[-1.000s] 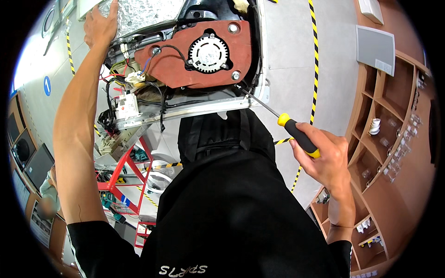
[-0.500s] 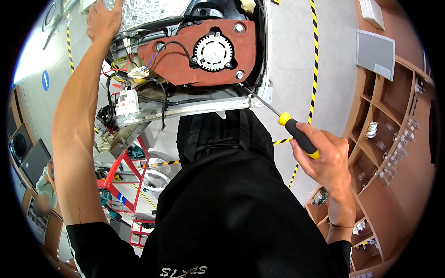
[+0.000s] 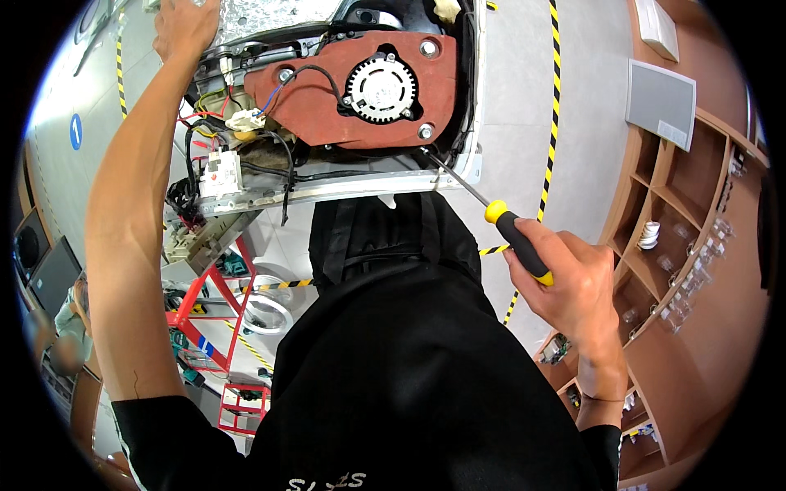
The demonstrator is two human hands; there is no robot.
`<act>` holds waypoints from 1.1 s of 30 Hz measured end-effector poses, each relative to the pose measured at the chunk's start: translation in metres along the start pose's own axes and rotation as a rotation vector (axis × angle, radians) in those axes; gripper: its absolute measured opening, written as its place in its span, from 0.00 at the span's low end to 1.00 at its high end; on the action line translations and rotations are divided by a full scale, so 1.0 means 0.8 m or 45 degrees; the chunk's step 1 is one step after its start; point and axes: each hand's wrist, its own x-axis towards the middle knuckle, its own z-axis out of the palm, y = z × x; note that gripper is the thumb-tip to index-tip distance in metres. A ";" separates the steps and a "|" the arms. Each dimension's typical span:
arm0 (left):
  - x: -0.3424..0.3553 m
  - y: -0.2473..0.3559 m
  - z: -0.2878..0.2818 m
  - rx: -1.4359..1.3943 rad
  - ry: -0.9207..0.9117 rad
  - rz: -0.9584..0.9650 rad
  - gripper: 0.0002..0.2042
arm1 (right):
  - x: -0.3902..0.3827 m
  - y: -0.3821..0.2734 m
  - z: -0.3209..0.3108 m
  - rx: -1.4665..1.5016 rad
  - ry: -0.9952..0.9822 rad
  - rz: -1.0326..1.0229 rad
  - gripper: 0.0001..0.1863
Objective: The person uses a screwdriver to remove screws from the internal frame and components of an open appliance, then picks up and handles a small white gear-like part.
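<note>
My right hand [image 3: 569,286] is closed around the black and yellow handle of a screwdriver [image 3: 521,245]. The screwdriver's shaft slants up and left, and its tip meets the appliance just below the lower right corner of a brick-red plate [image 3: 360,127]. A round, slotted white motor cover [image 3: 381,88] sits in that plate, with bolts around it. At the upper left, my left hand [image 3: 187,29] rests by the edge of a silver foil-like sheet [image 3: 270,15], fingers apart and partly cut off by the frame. Under the plate runs the opened appliance's metal front rail [image 3: 327,193].
Loose wires and a white connector block [image 3: 221,173] hang at the appliance's left front corner. A red step ladder [image 3: 201,323] stands at lower left. On the right are wooden shelves [image 3: 688,184] with bulbs and small parts. A person [image 3: 74,315] is at far left.
The view has shifted slightly. My right hand and the screwdriver handle sit a little further left, while the tip stays at the same spot below the plate. My left hand stays at the upper left.
</note>
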 end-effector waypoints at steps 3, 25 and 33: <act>-0.004 0.008 -0.012 -0.004 -0.052 -0.019 0.43 | 0.010 -0.008 -0.007 -0.100 -0.048 -0.076 0.18; -0.043 0.046 -0.043 -0.036 -0.031 -0.044 0.32 | 0.055 -0.040 -0.029 -0.141 -0.198 -0.076 0.16; -0.046 0.047 -0.036 0.036 0.073 -0.055 0.35 | 0.054 -0.042 -0.036 -0.320 -0.321 -0.079 0.17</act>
